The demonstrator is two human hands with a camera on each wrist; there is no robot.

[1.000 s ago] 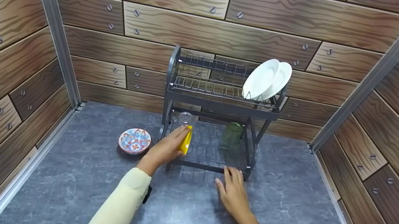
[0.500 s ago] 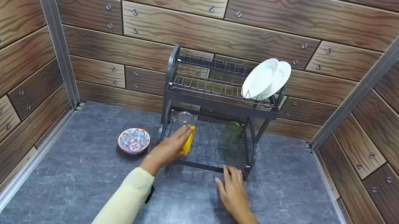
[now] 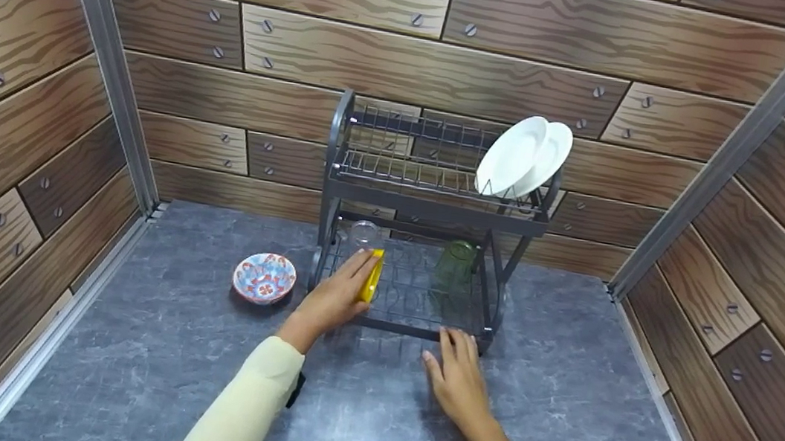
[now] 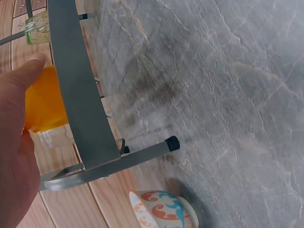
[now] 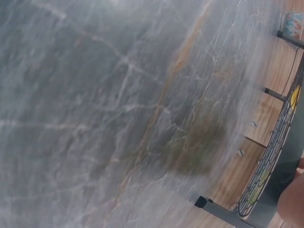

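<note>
Screw-studded wood-plank walls [image 3: 338,49] enclose a gray marbled surface [image 3: 566,392], where a yellow object [image 3: 371,278] sits in the grasp of a person's left hand [image 3: 337,290], thumb on one side, at the lower tier of a two-level dish rack [image 3: 431,206]; whether it rests on the wires cannot be told. A clear glass [image 3: 364,233] stands just behind it, a green glass [image 3: 455,262] toward the tier's right end. The right hand [image 3: 459,382], released and relaxed, has its fingertips at the rack's front rail. A patterned bowl [image 3: 265,278] sits left of the rack; two white plates [image 3: 513,155] lean above.
</note>
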